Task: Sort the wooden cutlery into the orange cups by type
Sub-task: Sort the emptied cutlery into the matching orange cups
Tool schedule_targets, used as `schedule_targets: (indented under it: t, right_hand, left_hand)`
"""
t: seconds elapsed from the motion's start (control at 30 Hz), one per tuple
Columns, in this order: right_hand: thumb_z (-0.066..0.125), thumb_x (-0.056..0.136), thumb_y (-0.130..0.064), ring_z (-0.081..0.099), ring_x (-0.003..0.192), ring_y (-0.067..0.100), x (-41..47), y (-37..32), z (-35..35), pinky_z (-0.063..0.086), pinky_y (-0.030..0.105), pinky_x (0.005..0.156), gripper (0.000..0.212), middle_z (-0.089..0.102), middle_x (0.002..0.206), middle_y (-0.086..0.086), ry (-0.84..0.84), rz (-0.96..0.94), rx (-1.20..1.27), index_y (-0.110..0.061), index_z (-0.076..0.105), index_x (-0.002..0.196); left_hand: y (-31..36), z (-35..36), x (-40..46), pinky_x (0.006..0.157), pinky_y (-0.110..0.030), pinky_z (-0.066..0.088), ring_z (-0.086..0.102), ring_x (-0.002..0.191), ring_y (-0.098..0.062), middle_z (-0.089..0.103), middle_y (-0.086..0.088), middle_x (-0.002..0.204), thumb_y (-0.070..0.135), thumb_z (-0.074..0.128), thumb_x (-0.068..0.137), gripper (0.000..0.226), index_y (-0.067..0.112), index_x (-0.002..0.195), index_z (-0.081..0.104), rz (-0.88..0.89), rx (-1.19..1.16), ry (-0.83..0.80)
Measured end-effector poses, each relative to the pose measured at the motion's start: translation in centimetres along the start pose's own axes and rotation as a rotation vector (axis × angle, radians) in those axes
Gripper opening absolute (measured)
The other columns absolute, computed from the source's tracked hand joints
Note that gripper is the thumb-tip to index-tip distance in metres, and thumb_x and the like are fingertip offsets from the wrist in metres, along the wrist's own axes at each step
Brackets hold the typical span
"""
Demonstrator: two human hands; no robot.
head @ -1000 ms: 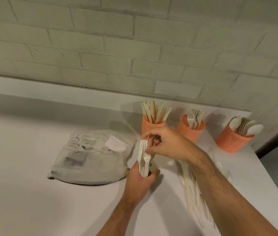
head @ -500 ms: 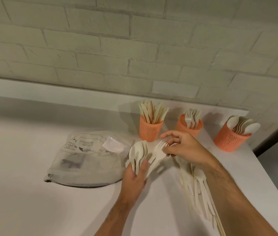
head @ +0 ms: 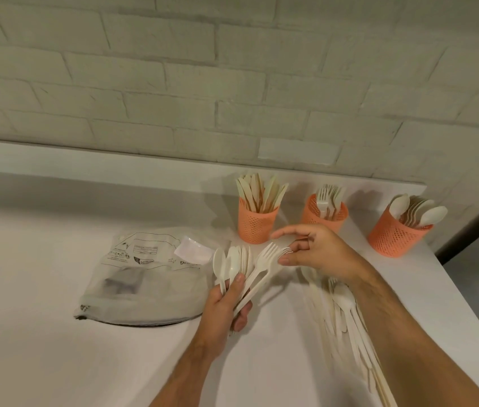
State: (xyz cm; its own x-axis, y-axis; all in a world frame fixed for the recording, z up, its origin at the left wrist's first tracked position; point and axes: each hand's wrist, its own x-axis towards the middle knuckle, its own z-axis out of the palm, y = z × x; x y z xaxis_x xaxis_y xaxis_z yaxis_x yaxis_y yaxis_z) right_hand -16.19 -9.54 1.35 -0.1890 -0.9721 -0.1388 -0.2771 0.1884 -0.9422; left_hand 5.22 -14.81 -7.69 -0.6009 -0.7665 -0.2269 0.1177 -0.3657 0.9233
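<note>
Wooden cutlery fans out of the person's left hand, whose curled fingers and thumb grip a bunch of spoons and forks by the handles, heads pointing up and away. The pieces look thin, light and stiff, probably smooth enough to slide against each other, so each is best pinched at the neck or handle and drawn out singly; bent hard, they would likely snap.

From the head camera, the right hand reaches across, its thumb and fingertips closing on the tines of the rightmost fork in the fan. Beneath that forearm a loose pile of unsorted pieces lies on the white table. Beyond the hands, against the wall, stand three orange cups: knives, forks, and spoons. A plastic bag lies just left of the left hand.
</note>
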Motion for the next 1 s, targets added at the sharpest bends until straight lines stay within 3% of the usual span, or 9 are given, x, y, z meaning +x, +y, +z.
schedule_targets:
  t: [0.07,0.13,0.23,0.37,0.57,0.7,0.83,0.9,1.0]
  right_hand:
    - [0.083,0.074,0.001,0.066,0.080,0.014,0.1,0.2,-0.2,0.055,0.027,0.089,0.053,0.067,0.078,0.003,-0.009,-0.013,0.044,-0.030,0.073,0.116]
    - [0.083,0.075,-0.001,0.065,0.083,0.018,0.1,0.1,-0.2,0.056,0.026,0.089,0.051,0.072,0.092,0.004,-0.041,-0.023,-0.020,-0.030,0.074,0.116]
    - [0.079,0.077,0.005,0.069,0.109,0.023,0.3,-0.2,0.2,0.055,0.035,0.098,0.039,0.072,0.120,-0.001,-0.103,-0.084,-0.069,-0.015,0.077,0.110]
    - [0.078,0.077,0.009,0.071,0.107,0.019,0.0,-0.6,0.0,0.056,0.036,0.096,0.024,0.076,0.110,0.001,-0.117,-0.099,-0.038,-0.003,0.078,0.097]
    - [0.081,0.079,-0.001,0.074,0.093,0.020,-1.0,-0.7,-2.1,0.057,0.027,0.086,0.025,0.078,0.096,0.005,-0.032,-0.164,-0.114,-0.009,0.077,0.103]
    - [0.073,0.086,0.001,0.073,0.089,0.023,-1.6,-0.6,-3.5,0.059,0.028,0.082,0.029,0.076,0.100,0.009,0.019,-0.174,-0.029,-0.010,0.072,0.112]
    - [0.069,0.092,-0.009,0.069,0.089,0.006,-1.7,-0.7,-3.6,0.054,0.021,0.080,0.019,0.075,0.096,-0.004,0.112,-0.207,-0.089,-0.015,0.073,0.110]
    - [0.069,0.092,-0.011,0.071,0.092,0.010,-1.6,-0.8,-4.0,0.058,0.032,0.080,0.018,0.075,0.096,-0.006,0.204,-0.211,-0.084,-0.018,0.074,0.108]
    - [0.072,0.091,-0.019,0.071,0.102,0.017,-1.2,-1.3,-4.8,0.062,0.051,0.077,0.028,0.073,0.109,-0.004,0.255,-0.223,-0.056,-0.037,0.071,0.112]
  left_hand:
    - [0.1,-0.4,0.2,0.038,-0.020,0.022,0.030,0.036,-0.011,0.041,-0.009,0.059,0.038,0.055,0.096,0.031,0.009,0.088,0.052,-0.065,-0.034,-0.021]
    - [0.4,-0.9,0.5,0.040,-0.021,0.019,0.026,0.034,-0.012,0.044,-0.011,0.060,0.042,0.060,0.094,0.034,0.009,0.089,0.053,-0.125,-0.066,-0.082]
    - [0.9,-1.1,0.7,0.041,-0.021,0.017,0.023,0.031,-0.011,0.047,-0.011,0.058,0.047,0.059,0.087,0.038,0.011,0.075,0.056,-0.198,-0.076,-0.241]
    - [0.9,-0.3,0.6,0.038,-0.016,0.024,0.023,0.028,-0.010,0.047,-0.008,0.053,0.049,0.058,0.086,0.040,0.012,0.073,0.054,-0.296,-0.071,-0.384]
    - [0.5,1.9,0.5,0.045,-0.026,0.016,0.026,0.035,-0.009,0.050,-0.008,0.064,0.062,0.050,0.087,0.052,0.011,0.090,0.062,-0.255,-0.070,-0.448]
    - [0.9,3.6,0.7,0.041,-0.021,0.019,0.024,0.037,-0.010,0.047,-0.008,0.063,0.053,0.063,0.084,0.042,0.011,0.087,0.061,-0.200,-0.020,-0.375]
    - [1.3,5.6,1.1,0.043,-0.022,0.022,0.024,0.042,-0.010,0.040,-0.002,0.060,0.036,0.062,0.094,0.027,0.013,0.081,0.052,-0.109,0.135,-0.274]
    - [1.5,6.4,1.2,0.044,-0.022,0.021,0.023,0.046,-0.008,0.033,0.003,0.058,0.024,0.060,0.096,0.016,0.015,0.086,0.052,-0.067,0.136,-0.243]
    - [1.7,7.2,1.3,0.043,-0.023,0.019,0.020,0.048,-0.009,0.025,0.004,0.058,0.023,0.057,0.098,0.015,0.017,0.085,0.053,-0.028,0.106,-0.204]
